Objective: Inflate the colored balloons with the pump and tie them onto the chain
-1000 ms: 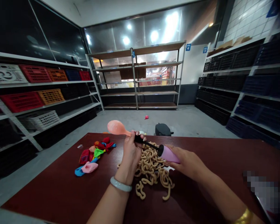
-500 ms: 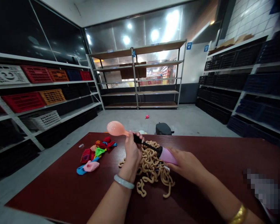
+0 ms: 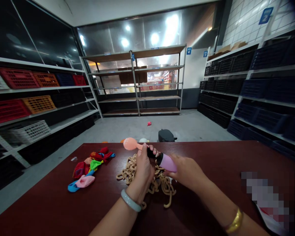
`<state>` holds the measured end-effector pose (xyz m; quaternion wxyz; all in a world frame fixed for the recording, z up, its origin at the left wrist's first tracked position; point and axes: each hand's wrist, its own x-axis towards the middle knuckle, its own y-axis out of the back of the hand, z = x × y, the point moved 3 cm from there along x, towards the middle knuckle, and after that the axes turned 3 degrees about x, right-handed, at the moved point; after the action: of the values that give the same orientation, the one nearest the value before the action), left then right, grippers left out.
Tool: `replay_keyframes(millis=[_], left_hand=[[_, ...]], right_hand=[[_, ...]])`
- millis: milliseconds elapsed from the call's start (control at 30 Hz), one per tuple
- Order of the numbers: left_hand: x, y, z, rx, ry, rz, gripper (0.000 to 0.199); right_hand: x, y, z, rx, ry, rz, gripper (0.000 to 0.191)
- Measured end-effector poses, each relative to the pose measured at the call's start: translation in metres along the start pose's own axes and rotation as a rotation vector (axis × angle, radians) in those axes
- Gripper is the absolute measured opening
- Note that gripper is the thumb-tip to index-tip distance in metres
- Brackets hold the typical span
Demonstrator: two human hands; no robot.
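Note:
My left hand point(image 3: 145, 165) is closed around the black end of a balloon pump point(image 3: 167, 163) and pinches the neck of a small, partly filled orange balloon point(image 3: 130, 144) there. The balloon points up and left. My right hand point(image 3: 188, 170) wraps the pump's pink-purple part, which now sits close to my left hand. Below both hands lies a tangled pile of tan, curled strands point(image 3: 129, 168), partly hidden by my left hand and wrist. To the left, a group of limp balloons in red, green, blue and pink point(image 3: 86, 181) rests on the table.
The dark red-brown table point(image 3: 46, 203) spans the front. A blurred-out flat item point(image 3: 267, 196) lies at its right. Beyond are a dark grey bag point(image 3: 166, 135) and a small pink object point(image 3: 149, 123) on the floor. Shelves with crates point(image 3: 38, 131) line both sides.
My right hand has pushed the pump's pink part toward my left hand, and the black rod between them is no longer visible. The view has turned slightly right.

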<state>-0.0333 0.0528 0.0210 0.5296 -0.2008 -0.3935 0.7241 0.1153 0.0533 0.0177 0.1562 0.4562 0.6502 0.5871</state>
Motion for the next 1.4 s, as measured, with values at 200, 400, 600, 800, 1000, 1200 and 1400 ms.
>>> replay_keyframes(millis=[200, 400, 600, 800, 1000, 1200, 1400], left_hand=[[0.018, 0.011, 0.04, 0.035, -0.156, 0.016, 0.026], [0.039, 0.039, 0.091, 0.0, -0.327, 0.087, 0.027], [0.029, 0.031, 0.086, 0.025, -0.374, 0.127, 0.028], [0.01, 0.009, 0.057, 0.051, -0.314, 0.082, 0.027], [-0.018, -0.012, 0.01, 0.112, -0.142, -0.016, 0.029], [-0.024, -0.017, 0.003, 0.022, 0.032, -0.128, 0.027], [-0.022, -0.019, 0.008, 0.028, 0.072, -0.153, 0.03]], right_hand=[[0.001, 0.004, -0.003, 0.065, 0.009, -0.03, 0.04], [0.0, 0.01, 0.014, 0.119, 0.023, -0.156, 0.034], [-0.002, 0.01, 0.02, -0.001, 0.071, -0.084, 0.028], [-0.005, 0.011, 0.002, 0.045, 0.013, -0.132, 0.034], [-0.004, 0.006, -0.011, 0.115, -0.092, -0.155, 0.036], [-0.003, 0.011, -0.005, 0.185, -0.093, -0.188, 0.036], [-0.003, 0.012, -0.004, 0.264, -0.071, -0.191, 0.035]])
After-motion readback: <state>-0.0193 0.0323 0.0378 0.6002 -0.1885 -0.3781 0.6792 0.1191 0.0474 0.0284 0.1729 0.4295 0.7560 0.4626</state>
